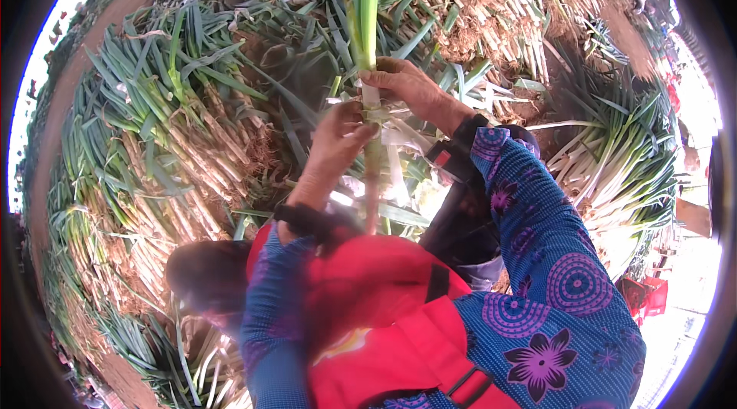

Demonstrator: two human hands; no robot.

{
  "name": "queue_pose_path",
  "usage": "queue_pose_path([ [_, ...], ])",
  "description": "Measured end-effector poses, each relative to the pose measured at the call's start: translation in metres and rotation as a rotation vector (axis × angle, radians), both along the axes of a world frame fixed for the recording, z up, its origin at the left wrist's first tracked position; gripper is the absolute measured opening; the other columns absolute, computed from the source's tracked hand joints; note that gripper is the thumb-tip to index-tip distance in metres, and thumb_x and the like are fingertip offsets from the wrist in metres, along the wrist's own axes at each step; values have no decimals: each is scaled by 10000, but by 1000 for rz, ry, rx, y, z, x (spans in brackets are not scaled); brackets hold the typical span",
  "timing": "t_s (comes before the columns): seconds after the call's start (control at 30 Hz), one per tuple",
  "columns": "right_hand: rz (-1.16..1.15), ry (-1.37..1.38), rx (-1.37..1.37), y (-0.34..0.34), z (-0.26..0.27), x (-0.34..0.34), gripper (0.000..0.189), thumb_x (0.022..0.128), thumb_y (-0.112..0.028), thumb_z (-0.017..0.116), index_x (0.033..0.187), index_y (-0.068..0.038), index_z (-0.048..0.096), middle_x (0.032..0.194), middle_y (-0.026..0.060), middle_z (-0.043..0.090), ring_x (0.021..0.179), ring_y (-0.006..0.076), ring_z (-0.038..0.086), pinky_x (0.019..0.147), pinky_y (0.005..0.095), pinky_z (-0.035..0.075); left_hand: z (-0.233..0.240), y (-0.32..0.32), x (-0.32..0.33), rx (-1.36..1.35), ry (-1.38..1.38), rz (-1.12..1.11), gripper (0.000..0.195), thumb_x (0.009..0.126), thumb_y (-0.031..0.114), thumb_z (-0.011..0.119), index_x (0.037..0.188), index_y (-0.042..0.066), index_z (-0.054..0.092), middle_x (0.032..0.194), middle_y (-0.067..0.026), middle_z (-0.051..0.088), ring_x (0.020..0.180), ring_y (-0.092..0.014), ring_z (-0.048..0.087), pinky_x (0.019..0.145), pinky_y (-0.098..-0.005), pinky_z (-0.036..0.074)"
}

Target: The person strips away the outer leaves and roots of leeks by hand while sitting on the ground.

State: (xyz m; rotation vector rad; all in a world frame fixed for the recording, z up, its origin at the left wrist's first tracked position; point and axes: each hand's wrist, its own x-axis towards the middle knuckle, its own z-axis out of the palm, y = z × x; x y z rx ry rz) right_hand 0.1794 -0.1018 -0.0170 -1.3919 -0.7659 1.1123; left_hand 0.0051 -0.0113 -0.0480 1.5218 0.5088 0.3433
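One green onion stalk (369, 17) stands roughly upright before me, its green leaves at the top and its lower end near the red apron. My right hand (406, 83) is closed around the stalk where the green turns pale. Just below it on the left, my left hand (345, 132) has thumb and fingers at the stalk's sheath, which looks partly loosened. The stalk's lower part is blurred, and its root end cannot be made out. Pale peeled sheaths (397, 173) and leaf scraps lie beneath the hands, between my knees.
Unpeeled onions with roots lie in a heap (213, 132) on the left and another (483, 17) at the upper right. Cleaner white-stemmed onions form a pile (599, 161) on the right. Loose green leaves cover ground ahead. A red container (653, 296) stands at the far right.
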Motion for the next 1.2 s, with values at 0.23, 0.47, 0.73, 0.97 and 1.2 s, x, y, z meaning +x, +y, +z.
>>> queue_pose_path([
  [0.23, -77, 16, 9, -1, 12, -3, 463, 890, -375, 673, 1138, -1, 561, 968, 46, 607, 886, 140, 612, 818, 303, 505, 2, -7, 15, -30, -108, 55, 320, 814, 12, 683, 1079, 23, 505, 957, -48, 598, 851, -103, 586, 759, -244, 491],
  [0.47, -80, -70, -55, -6, 20, -5, 491, 878, -402, 675, 1152, -5, 581, 967, 59, 618, 890, 152, 611, 770, 300, 506, 6, 3, 16, -228, -93, -123, 289, 798, -16, 665, 1027, 35, 495, 865, -19, 585, 785, -104, 574, 747, -255, 470],
  [0.73, -83, -215, -92, -4, 4, -6, 588, 803, -401, 748, 1141, 57, 596, 953, 109, 643, 856, 173, 599, 718, 314, 490, -9, -4, 10, -159, -97, -157, 240, 773, 19, 691, 959, 59, 544, 823, 26, 511, 747, -78, 510, 692, -234, 423],
  [0.97, -108, -271, -101, -2, 15, -10, 578, 789, -418, 754, 1107, 47, 623, 932, 108, 654, 832, 167, 605, 715, 316, 491, -3, -2, 11, -196, -98, -133, 221, 789, 26, 678, 961, 65, 544, 815, 36, 498, 738, -72, 487, 676, -229, 405],
  [1.2, -182, -391, -176, -3, 22, -10, 549, 826, -441, 707, 1090, 35, 635, 902, 92, 657, 819, 152, 600, 722, 317, 487, -1, -11, 14, -134, -115, -100, 182, 838, 43, 656, 965, 52, 527, 840, 23, 549, 724, -66, 517, 660, -215, 417],
])
